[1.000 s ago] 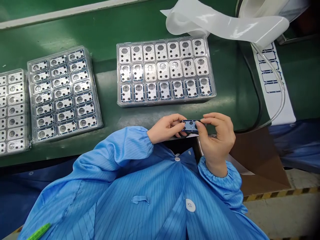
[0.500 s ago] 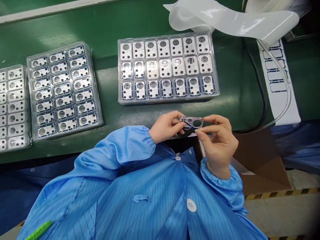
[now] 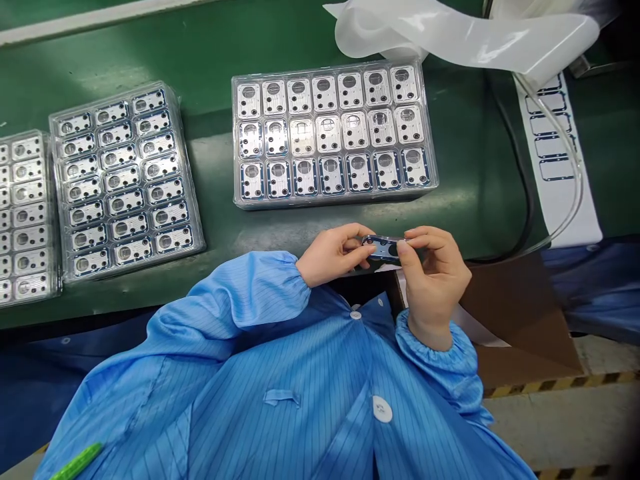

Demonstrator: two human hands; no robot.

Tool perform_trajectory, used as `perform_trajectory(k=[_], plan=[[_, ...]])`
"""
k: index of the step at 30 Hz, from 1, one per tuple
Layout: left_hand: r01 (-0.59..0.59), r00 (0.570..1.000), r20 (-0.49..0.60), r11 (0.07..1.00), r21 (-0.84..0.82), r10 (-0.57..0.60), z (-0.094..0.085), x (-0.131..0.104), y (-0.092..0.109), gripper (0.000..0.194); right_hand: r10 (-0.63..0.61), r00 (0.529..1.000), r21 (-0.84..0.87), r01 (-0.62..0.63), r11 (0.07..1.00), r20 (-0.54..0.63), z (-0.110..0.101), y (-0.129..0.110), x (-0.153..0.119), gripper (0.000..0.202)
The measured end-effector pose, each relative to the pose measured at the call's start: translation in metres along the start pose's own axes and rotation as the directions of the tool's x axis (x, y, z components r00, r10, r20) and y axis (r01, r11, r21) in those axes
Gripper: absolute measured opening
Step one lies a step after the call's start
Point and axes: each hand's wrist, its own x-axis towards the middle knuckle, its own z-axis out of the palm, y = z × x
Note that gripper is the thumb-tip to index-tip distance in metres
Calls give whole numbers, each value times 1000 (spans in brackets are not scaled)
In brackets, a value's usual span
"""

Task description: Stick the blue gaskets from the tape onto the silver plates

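Note:
Between my two hands is a small metal plate (image 3: pixel 383 249) with round holes and a dark blue edging around its face. My left hand (image 3: pixel 337 253) pinches its left end between thumb and fingers. At the other end, my right hand (image 3: pixel 435 277) grips the plate, its thumb lying over the face near the large hole and its fingers at the far edge. The plate is held over the front edge of the green table (image 3: pixel 215 153). Beyond it lies a clear plastic tray (image 3: pixel 335 200) of similar plates; its front row and some middle-row plates show blue edging.
Two more filled trays, a near one (image 3: pixel 127 180) and a partly cut-off one (image 3: pixel 25 220), lie to the left. A white film strip (image 3: pixel 465 37) curls at the back right, above a white sheet (image 3: pixel 570 207) with blue outlines. A cardboard box (image 3: pixel 520 320) stands below right.
My right thumb has moved up onto the plate's face near the large hole. The plate has tilted, and blue edging now shows along its face. My left hand has kept its pinch.

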Motion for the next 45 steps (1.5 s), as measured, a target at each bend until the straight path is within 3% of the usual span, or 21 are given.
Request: perform_trajectory(k=[23,45], plan=[[-1,1000,10,999,-51,1,1,-2,1,22,120,992,166,-115,979,-23,3,-4,-1,6],[28,999,25,999,-33,-27,-1,-3,3,22,124,991,56,-121,991,-50,5,-2,-3,8]])
